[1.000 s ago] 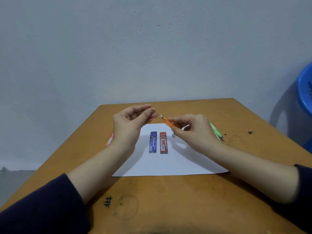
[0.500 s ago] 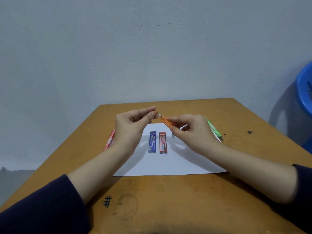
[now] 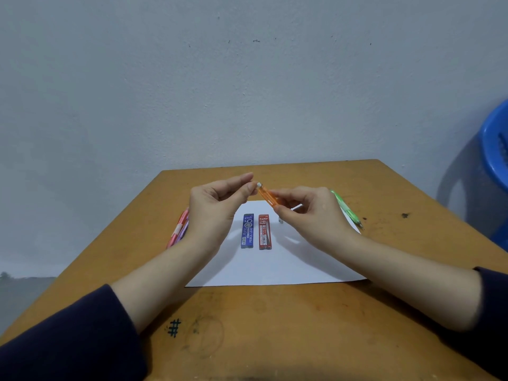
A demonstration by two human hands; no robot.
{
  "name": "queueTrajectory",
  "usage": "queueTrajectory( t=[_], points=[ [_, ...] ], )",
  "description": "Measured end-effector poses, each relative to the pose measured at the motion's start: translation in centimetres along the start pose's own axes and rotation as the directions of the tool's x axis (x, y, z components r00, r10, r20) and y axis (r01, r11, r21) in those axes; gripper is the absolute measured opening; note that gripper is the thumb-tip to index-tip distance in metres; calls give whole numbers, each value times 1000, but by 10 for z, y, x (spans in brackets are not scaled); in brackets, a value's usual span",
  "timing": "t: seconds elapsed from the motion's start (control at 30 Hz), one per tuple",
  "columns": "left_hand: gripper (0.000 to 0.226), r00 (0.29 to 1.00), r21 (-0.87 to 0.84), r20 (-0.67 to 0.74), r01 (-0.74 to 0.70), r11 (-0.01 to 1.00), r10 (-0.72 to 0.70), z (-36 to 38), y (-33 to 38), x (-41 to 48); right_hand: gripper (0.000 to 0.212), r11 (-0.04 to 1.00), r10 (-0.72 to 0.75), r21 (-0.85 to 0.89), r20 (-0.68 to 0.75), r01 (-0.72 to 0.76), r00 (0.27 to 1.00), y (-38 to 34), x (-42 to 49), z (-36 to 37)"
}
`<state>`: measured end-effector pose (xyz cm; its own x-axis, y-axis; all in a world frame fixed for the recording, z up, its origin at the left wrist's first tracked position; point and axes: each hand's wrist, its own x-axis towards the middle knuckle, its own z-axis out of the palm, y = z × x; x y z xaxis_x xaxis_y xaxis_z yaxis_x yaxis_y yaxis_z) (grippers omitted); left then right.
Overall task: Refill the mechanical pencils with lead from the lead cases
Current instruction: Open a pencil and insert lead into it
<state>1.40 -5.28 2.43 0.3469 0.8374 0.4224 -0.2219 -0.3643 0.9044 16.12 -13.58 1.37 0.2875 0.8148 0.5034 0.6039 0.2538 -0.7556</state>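
Orange plastic mechanical pencil (image 3: 266,198) sits clamped in my right hand (image 3: 310,215) fingers over the wooden desk's (image 3: 302,325) 12 o'clock, left hand (image 3: 217,204) fingers pinched at its white end, any lead there unseen, so I judge this refill underway, with the green plastic pencil (image 3: 346,209) at 2 o'clock and the pink plastic pencil (image 3: 177,229) at 9 seemingly left.

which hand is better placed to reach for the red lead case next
Left, probably. The right hand grips the orange pencil, so it is busy; the left hand only has fingertips at the pencil's white end, with the red lead case lying between both hands.
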Motion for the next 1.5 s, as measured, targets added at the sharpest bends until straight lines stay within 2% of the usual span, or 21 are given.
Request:
queueTrajectory(
  t=[0.3,0.7,0.93,1.07,1.17,1.33,1.5],
  points=[
    [24,1000,-34,18,15,999,-14,6,-2,-6,31,998,4,65,-31,-2,1000,-5,-5,4],
    [23,996,-71,-35,-86,994,83,7,7,-8,18,967,66,249,-18,-60,998,-10,-3,-1],
    [22,995,-74,-24,-102,992,101,7,13,-10,24,986,163,-10,-54,-164,985,16,15,-11],
    [23,996,-76,-27,-91,993,89,7,12,-10,24,954,186,-249,47,-168,982,28,19,-9],
    [23,996,-55,-22,-89,995,88,6,11,-11,26,933,211,-321,115,-165,971,30,21,-5],
    [24,996,-41,-11,-92,995,92,6,10,-11,43,890,223,-443,214,-109,951,27,24,-7],
    [24,997,-39,4,-79,996,79,7,10,-11,26,848,192,-530,287,-11,938,31,26,-9]
  ],
)
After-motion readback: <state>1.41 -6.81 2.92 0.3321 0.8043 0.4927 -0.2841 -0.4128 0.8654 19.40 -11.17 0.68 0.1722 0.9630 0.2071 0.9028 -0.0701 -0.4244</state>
